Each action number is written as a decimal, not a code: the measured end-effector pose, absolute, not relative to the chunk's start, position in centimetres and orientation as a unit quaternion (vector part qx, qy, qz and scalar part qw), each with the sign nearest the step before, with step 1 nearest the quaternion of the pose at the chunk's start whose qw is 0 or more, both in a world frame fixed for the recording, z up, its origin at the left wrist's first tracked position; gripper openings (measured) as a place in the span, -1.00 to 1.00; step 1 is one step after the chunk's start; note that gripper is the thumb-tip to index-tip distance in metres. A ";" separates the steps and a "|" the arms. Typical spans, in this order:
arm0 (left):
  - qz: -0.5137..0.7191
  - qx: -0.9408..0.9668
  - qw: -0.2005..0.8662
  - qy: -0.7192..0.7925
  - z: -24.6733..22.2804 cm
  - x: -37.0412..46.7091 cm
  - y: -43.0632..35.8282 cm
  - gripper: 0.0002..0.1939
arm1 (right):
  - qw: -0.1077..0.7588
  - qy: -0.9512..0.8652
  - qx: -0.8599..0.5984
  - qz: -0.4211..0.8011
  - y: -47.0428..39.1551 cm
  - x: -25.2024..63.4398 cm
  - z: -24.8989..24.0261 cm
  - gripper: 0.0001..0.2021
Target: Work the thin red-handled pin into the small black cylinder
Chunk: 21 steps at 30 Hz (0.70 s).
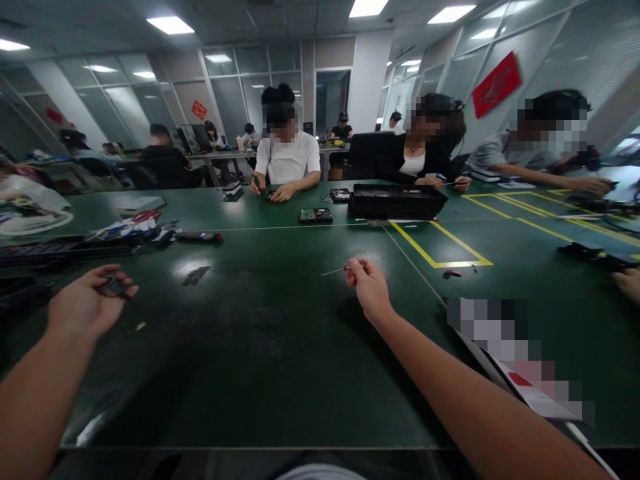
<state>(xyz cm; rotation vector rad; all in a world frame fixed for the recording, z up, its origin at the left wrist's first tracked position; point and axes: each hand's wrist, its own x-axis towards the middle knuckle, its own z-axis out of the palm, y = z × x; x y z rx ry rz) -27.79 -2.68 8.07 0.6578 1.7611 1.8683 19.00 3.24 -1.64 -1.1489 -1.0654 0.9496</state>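
My left hand (83, 303) is raised over the left side of the green table (210, 373), palm turned up, its fingers curled round a small dark part (114, 287) whose kind I cannot make out. Near the middle, my right hand (371, 288) grips a thin screwdriver (334, 272). The slender metal shaft points left, with a bit of red by the fingertips; the rest of its handle is hidden in the fist. The two hands are well apart. A dark patch (196, 275) and a small pale scrap (141, 326) are on the tabletop between them.
A hard drive (315, 215) and a long black case (397, 201) stand across the table. At left are red-handled scissors (146, 216), a dark pen-like tool (199, 237) and black trays (65, 252). Papers (543, 400) lie at right. Several people work around the table.
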 end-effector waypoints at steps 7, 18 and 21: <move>0.675 0.301 0.432 0.517 7.5 -16.1 1.3 -0.72 | 0.605 -0.465 -0.495 0.416 3.2 19.2 -1.6 -0.72; 0.538 0.584 0.393 0.464 1.2 -2.4 4.2 -0.45 | 0.592 -0.485 -0.522 0.378 2.5 19.2 -0.4 -0.59; 0.477 0.634 0.399 0.459 -0.5 -1.6 3.9 -0.49 | 0.591 -0.490 -0.523 0.370 2.5 19.2 -0.5 -0.57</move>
